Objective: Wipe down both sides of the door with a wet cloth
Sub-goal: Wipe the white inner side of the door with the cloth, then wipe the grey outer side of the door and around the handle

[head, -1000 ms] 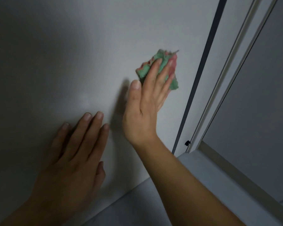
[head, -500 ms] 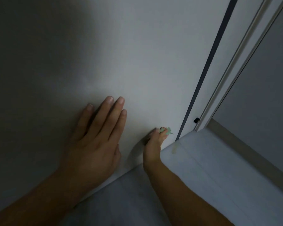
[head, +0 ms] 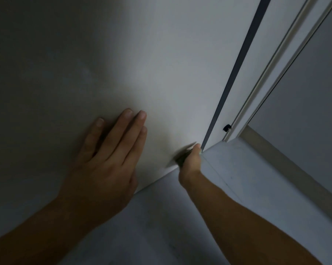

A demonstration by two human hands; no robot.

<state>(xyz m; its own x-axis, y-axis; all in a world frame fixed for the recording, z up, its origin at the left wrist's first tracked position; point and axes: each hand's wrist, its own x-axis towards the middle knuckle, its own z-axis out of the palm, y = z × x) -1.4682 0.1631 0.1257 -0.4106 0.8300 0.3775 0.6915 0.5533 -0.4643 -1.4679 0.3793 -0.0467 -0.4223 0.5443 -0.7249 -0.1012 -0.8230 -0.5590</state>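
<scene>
Door (head: 161, 54): your left hand (head: 104, 165) flat on it, fingers straight. Your right hand (head: 190, 161) at its bottom corner, blurred; grip unreadable.

A small black stopper (head: 227, 128) sits on the frame (head: 266, 83), near the floor (head: 257, 178).

Above our right hand (head: 190, 161) the door (head: 171, 64) face offers broad open room. Just left of the grip, our left hand (head: 107, 155) lies flat on the panel and bars a sweep that way. Right below the grip, the floor (head: 247, 188) stops us. Just right runs a dark strip (head: 234, 73), then the frame (head: 251, 83) with a small black stopper (head: 227, 128) low down.
</scene>
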